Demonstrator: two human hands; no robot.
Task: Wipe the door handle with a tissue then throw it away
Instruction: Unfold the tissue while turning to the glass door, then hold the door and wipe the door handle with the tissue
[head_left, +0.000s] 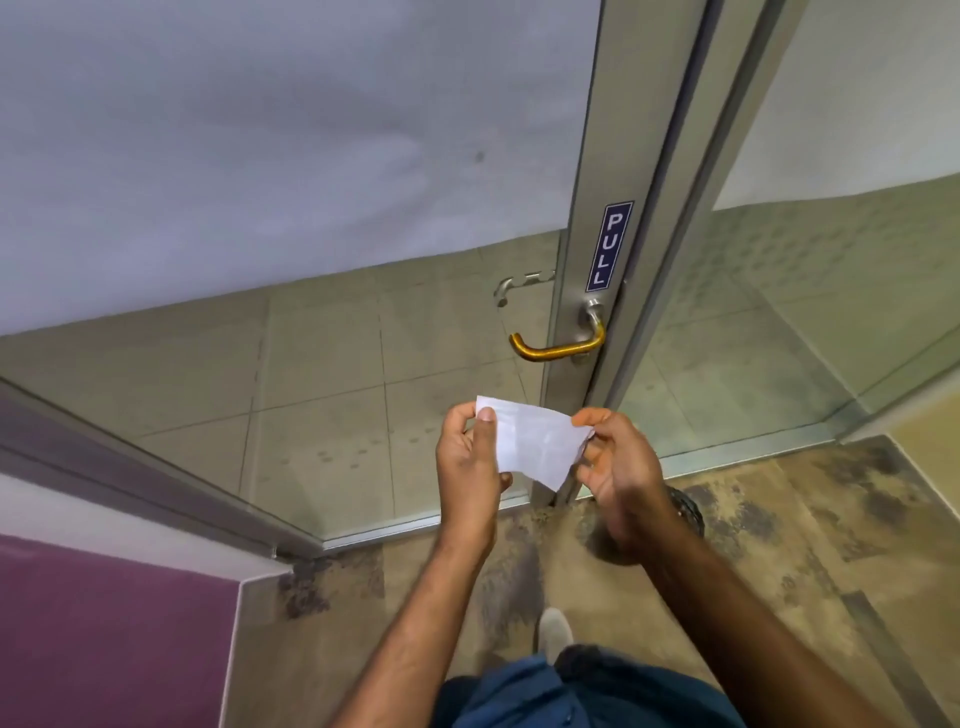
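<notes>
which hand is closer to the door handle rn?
Right, slightly. The right hand sits below the brass-coloured lever door handle, almost under its pivot end; the left hand sits below and left of its free tip. Both pinch the white tissue; neither touches the handle.

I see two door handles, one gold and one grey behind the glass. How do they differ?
The gold handle is on the near side of the door frame, seen directly; the grey handle shows through the glass. The gold one looks shiny and larger, the grey one dull and smaller. Both are lever-shaped and point left.
</notes>
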